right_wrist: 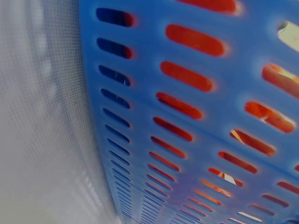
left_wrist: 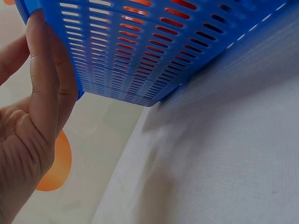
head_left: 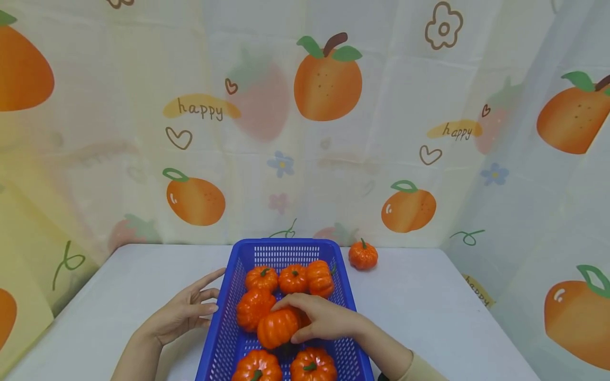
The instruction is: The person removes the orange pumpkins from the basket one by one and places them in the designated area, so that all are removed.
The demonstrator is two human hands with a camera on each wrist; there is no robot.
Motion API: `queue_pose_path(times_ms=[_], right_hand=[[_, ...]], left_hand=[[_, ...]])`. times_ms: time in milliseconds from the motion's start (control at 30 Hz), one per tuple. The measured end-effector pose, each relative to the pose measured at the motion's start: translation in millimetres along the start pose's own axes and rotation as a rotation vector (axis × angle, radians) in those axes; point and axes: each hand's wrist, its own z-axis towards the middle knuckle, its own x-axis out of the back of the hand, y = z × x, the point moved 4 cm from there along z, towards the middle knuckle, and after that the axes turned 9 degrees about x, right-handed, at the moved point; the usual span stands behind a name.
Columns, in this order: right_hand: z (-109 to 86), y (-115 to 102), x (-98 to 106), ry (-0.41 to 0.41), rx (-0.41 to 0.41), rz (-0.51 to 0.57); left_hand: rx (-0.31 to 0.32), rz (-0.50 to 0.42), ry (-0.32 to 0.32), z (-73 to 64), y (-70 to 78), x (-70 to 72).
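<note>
A blue plastic basket with slotted walls stands on the table and holds several small orange toy pumpkins. My right hand reaches over its right side and grips one pumpkin in the middle, fingers over the top and thumb at the lower side. Left of the basket, my left hand has loosely bent fingers by the outer wall. In the left wrist view the fingers rest against the basket's edge. The right wrist view shows only the slotted side wall, with orange behind the slots; the hand is hidden there.
Behind the held pumpkin lie an upright pumpkin, a second and a tipped one. Two more, one of them a pumpkin, sit at the near end. Outside, a lone pumpkin sits on the white table. A fruit-printed curtain hangs behind.
</note>
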Motion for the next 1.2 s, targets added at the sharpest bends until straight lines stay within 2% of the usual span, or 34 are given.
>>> queue_pose_path(times_ms=[200, 533, 800, 1067, 1200], right_hand=[[-0.1, 0.5, 3.0, 0.033, -0.029, 0.078], [-0.7, 1.3, 8.9, 0.126, -0.069, 0.269], [-2.0, 5.6, 11.3, 0.161, -0.052, 0.362], [-4.6, 5.6, 14.6, 0.205, -0.058, 0.387], [-5.7, 6.0, 17.4, 0.241, -0.067, 0.437]], left_hand=[[0.002, 0.001, 0.007, 0.1, -0.6, 0.7], [-0.006, -0.009, -0.006, 0.0, -0.5, -0.7], [0.0, -0.012, 0.002, 0.0, -0.6, -0.7], [0.013, -0.006, 0.02, 0.1, -0.4, -0.1], [0.018, -0.002, 0.029, 0.4, -0.5, 0.3]])
